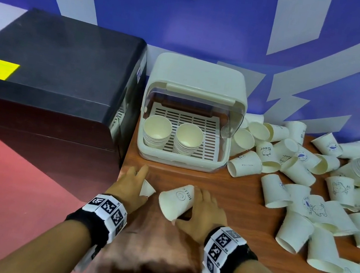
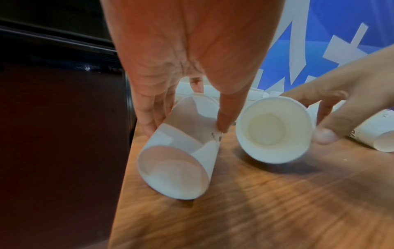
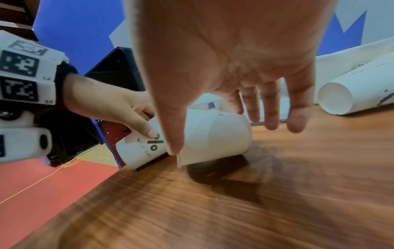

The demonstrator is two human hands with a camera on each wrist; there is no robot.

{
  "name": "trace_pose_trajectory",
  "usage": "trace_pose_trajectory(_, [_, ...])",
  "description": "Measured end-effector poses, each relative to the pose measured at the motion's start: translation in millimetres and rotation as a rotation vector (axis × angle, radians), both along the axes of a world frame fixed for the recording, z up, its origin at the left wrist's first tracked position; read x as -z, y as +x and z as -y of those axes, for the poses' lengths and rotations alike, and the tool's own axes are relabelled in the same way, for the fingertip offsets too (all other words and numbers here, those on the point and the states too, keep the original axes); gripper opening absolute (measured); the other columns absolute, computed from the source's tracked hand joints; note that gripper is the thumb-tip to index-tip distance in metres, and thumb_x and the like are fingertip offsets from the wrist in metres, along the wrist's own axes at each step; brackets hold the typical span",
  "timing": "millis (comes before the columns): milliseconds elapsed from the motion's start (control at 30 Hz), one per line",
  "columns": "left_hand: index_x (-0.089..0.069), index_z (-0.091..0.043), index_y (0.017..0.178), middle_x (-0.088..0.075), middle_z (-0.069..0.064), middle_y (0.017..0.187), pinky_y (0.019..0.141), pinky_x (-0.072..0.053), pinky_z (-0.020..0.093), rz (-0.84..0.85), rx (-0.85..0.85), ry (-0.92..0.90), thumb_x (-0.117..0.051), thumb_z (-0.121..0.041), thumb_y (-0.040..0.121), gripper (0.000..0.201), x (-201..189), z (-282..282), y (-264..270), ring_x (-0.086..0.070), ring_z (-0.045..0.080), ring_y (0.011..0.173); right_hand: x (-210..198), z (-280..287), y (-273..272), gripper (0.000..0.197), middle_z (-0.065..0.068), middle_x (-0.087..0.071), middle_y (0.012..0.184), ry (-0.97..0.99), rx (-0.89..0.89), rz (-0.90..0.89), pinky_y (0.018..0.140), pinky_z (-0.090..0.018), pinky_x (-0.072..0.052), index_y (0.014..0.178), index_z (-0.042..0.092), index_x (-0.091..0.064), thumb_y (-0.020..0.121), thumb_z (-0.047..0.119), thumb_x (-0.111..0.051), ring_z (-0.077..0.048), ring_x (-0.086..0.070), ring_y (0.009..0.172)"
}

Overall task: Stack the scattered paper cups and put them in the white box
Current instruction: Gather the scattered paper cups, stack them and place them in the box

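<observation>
Both hands are down at the front left corner of the wooden counter, each w/ a paper cup lying on its side. Left hand pinches its cup btwn thumb and fingers right at the counter's left edge; that cup reads "NICE DAY". Right hand grips the other cup, thumb on one side, fingers round the far side, mouth tipped toward the person. The 2 cups are just beside each other; can't tell if they touch.

White box sits at the back left of the counter, clear lid up, 2 stacks of cups upright on its slotted tray. Loose cups lie in a heap over the right half of the counter. A black cabinet stands against the counter's left edge.
</observation>
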State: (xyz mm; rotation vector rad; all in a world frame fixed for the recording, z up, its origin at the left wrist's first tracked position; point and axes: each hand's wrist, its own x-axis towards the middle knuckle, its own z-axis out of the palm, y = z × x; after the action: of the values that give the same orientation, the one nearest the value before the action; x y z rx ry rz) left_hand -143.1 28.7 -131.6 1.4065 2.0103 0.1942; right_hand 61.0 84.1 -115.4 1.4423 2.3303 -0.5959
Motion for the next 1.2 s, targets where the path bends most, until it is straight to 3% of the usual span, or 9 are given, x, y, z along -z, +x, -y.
trace_pose_trajectory(133, [-0.036, -0.017, 0.117, -0.038, 0.004, 0.124, 0.087, -0.043, 0.032, 0.019, 0.042, 0.018, -0.067, -0.019, 0.079, 0.049, -0.3, -0.8, 7.4, -0.049, 0.025, 0.110, -1.7, -6.2, 4.7, 0.101, -0.001, -0.029, 0.142, 0.049, 0.069, 0.045, 0.098, -0.036, -0.041, 0.147, 0.014, -0.014, 0.074, 0.068, -0.057, -0.023, -0.036, 0.126])
trace_pose_trajectory(200, [-0.037, -0.017, 0.120, -0.037, 0.003, 0.126, 0.087, -0.043, 0.030, 0.021, 0.055, 0.015, -0.067, -0.020, 0.080, 0.050, 1.0, -1.0, 9.9, -0.049, 0.024, 0.110, 0.6, -7.8, 6.9, 0.101, 0.000, -0.021, 0.149, 0.057, 0.052, 0.015, 0.103, -0.037, -0.038, 0.149, 0.017, -0.009, 0.075, 0.066, -0.058, -0.023, -0.030, 0.133])
trace_pose_trajectory(367, [-0.039, -0.018, 0.126, -0.035, 0.001, 0.132, 0.090, -0.040, 0.027, 0.011, 0.076, 0.006, -0.065, -0.023, 0.083, 0.051, 2.0, -2.8, 13.6, -0.047, 0.021, 0.116, 2.4, -15.8, 7.6, 0.090, 0.007, 0.007, 0.159, 0.025, -0.208, -0.098, 0.116, -0.042, -0.014, 0.149, 0.037, 0.002, 0.085, 0.042, -0.060, -0.020, 0.000, 0.147])
trace_pose_trajectory(467, [-0.040, -0.019, 0.128, -0.037, -0.001, 0.134, 0.094, -0.041, 0.029, -0.003, 0.087, 0.001, -0.066, -0.028, 0.082, 0.053, 1.5, -4.3, 12.6, -0.046, 0.021, 0.118, 3.7, -18.2, 2.2, 0.084, 0.008, 0.002, 0.159, 0.011, -0.316, -0.065, 0.116, -0.041, -0.010, 0.149, 0.041, 0.002, 0.088, 0.032, -0.056, -0.019, -0.002, 0.147])
trace_pose_trajectory(633, [-0.043, -0.020, 0.125, -0.038, -0.003, 0.135, 0.098, -0.040, 0.032, -0.005, 0.103, -0.017, -0.069, -0.029, 0.079, 0.054, 1.3, -7.0, 12.5, -0.044, 0.021, 0.121, 5.0, -16.8, -3.7, 0.081, 0.006, -0.023, 0.153, 0.059, -0.349, 0.019, 0.108, -0.042, -0.022, 0.150, 0.036, -0.003, 0.089, 0.030, -0.056, -0.024, -0.026, 0.134])
trace_pose_trajectory(833, [-0.046, -0.020, 0.117, -0.043, -0.001, 0.125, 0.091, -0.040, 0.028, -0.010, 0.134, -0.029, -0.070, -0.029, 0.077, 0.047, -3.2, -10.7, 13.1, -0.045, 0.019, 0.115, 7.8, -15.1, 2.1, 0.089, 0.002, -0.037, 0.142, 0.058, -0.304, -0.008, 0.104, -0.040, -0.030, 0.147, 0.042, 0.010, 0.089, 0.035, -0.057, -0.024, -0.036, 0.127])
trace_pose_trajectory(967, [-0.049, -0.020, 0.122, -0.042, -0.002, 0.130, 0.098, -0.040, 0.032, -0.050, 0.158, -0.021, -0.068, -0.036, 0.080, 0.049, -14.8, -16.0, 10.2, -0.043, 0.020, 0.120, -3.8, -22.2, 8.3, 0.072, 0.001, -0.040, 0.138, 0.047, -0.211, -0.086, 0.100, -0.037, -0.035, 0.146, 0.038, -0.013, 0.088, 0.043, -0.056, -0.024, -0.043, 0.123])
trace_pose_trajectory(1067, [-0.053, -0.021, 0.125, -0.033, -0.002, 0.143, 0.106, -0.036, 0.035, -0.094, 0.197, -0.023, -0.062, -0.038, 0.084, 0.045, -26.1, -18.0, 8.1, -0.036, 0.023, 0.129, -19.1, -29.5, 8.9, 0.057, 0.000, -0.047, 0.130, 0.026, -0.160, -0.118, 0.093, -0.036, -0.038, 0.131, 0.028, -0.033, 0.083, 0.044, -0.060, -0.024, -0.049, 0.114])
trace_pose_trajectory(1200, [-0.053, -0.025, 0.127, -0.024, 0.000, 0.150, 0.106, -0.036, 0.039, -0.132, 0.251, 0.001, -0.055, -0.038, 0.087, 0.042, -42.0, -18.6, 5.8, -0.032, 0.026, 0.133, -33.0, -37.7, 7.5, 0.052, -0.001, -0.046, 0.133, 0.019, -0.131, -0.106, 0.094, -0.034, -0.043, 0.128, 0.020, -0.040, 0.085, 0.040, -0.060, -0.024, -0.047, 0.118])
